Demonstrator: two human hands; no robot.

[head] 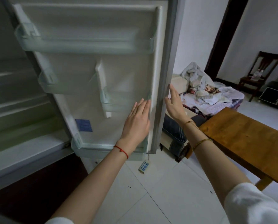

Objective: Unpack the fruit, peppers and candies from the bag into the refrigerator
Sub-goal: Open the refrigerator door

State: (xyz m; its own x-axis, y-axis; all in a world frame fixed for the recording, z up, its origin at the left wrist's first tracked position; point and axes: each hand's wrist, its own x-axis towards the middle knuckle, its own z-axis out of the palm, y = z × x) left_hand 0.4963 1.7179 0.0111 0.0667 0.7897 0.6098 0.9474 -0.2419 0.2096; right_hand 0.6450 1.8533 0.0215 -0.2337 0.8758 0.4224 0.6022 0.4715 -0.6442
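The refrigerator (13,97) stands open at the left of the frame, and its door (93,75) fills the upper middle. The door lining is white smooth plastic with clear plastic bins (86,46), long and rounded at the corners. A blue sticker (83,125) is on the lower part of the lining; its writing is too blurred to read. The shelves inside the refrigerator look pale and flat.

The left hand (137,122) lies flat on the inner lining near the door's edge, its grip released, fingers straight and together. A red string (121,149) is around this wrist. The right hand (175,104) is at the grey outer edge of the door, fingers straight, grasping nothing. Two thin gold bracelets (201,141) are on this arm.

At the right is a wooden tabletop (248,139), brown with visible grain. On the white tiled floor (167,191) under the door lies a small white power strip (144,166) with blue sockets. In the upper right, a dark wooden chair (261,73) and a bed (215,101) with crumpled cloth.
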